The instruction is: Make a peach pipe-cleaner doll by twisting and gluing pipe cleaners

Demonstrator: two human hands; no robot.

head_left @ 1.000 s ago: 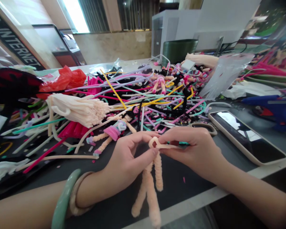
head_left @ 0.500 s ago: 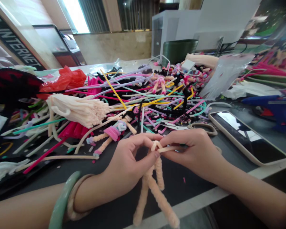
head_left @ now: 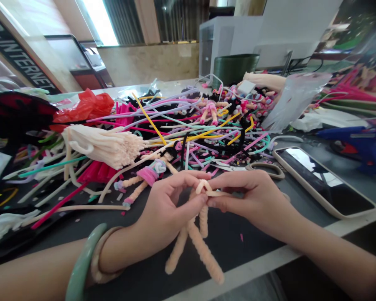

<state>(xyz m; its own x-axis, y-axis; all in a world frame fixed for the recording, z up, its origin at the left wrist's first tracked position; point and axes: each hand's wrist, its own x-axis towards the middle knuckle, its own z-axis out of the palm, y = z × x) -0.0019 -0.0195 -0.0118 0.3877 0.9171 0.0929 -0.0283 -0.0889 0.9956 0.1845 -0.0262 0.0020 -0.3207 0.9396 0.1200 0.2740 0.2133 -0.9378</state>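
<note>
Right at the front of the dark tabletop (head_left: 238,255), just off centre: a peach pipe-cleaner figure (head_left: 203,255), pinched up between both hands! Left hand (head_left: 166,205) closed, thumb and fingers tight on the strands just under the top loop. Right hand (head_left: 253,200) closed as well, gripping a short peach end that runs across that loop. Already in place on the figure: one twisted loop at the top, three coiled strands in view running down toward the front edge. No pink or any other colour on it so far, unlike the pink-wrapped pipe-cleaner doll (head_left: 148,175) lying just beyond the left hand. Further back, a bundle of peach pipe cleaners (head_left: 105,146) and a huge tangle of multicoloured pipe cleaners (head_left: 188,121). Over to the right, scissors (head_left: 265,168) just past the right hand, then a smartphone (head_left: 324,182), face up, and a blue hot glue gun (head_left: 360,140). And on the left wrist, a jade-green bangle (head_left: 83,261).
</note>
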